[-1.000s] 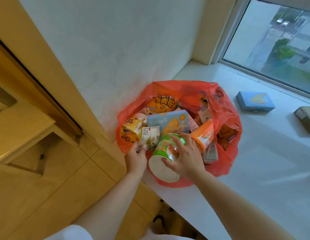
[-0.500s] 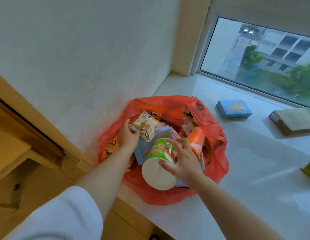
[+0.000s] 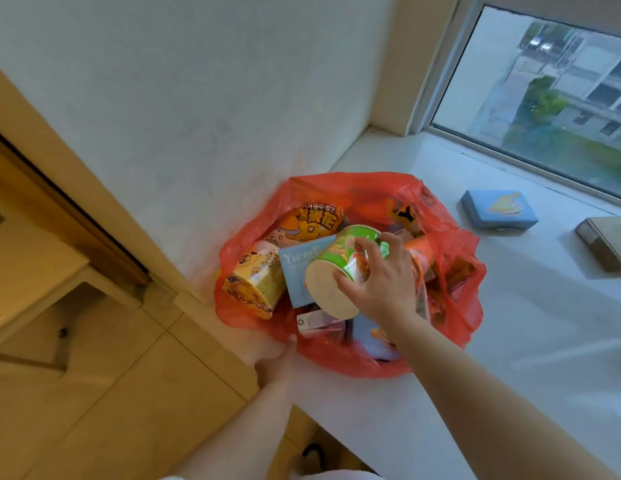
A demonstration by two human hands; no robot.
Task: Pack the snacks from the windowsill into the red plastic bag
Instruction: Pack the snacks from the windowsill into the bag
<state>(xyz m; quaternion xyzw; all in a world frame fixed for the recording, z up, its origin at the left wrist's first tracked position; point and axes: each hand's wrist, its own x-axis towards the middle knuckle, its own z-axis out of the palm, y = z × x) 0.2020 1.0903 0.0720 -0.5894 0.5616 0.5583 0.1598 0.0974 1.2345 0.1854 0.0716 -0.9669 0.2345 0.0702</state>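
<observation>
The red plastic bag lies open on the white windowsill, against the wall. Inside it are a yellow cup, a pale blue box, an orange popcorn packet, an orange cup and smaller packets. My right hand grips a green noodle cup, tilted on its side over the bag's middle with its pale base toward me. My left hand rests at the sill's front edge, thumb touching the bag's near left rim; its fingers are hidden.
A blue snack box and a grey-brown box lie on the sill to the right, near the window. A white wall runs left of the bag. Wooden furniture and tan floor sit below left.
My left hand let go of the small packet and dropped from inside the bag to the sill's front edge. My right hand lifted the green cup further toward the bag's middle.
</observation>
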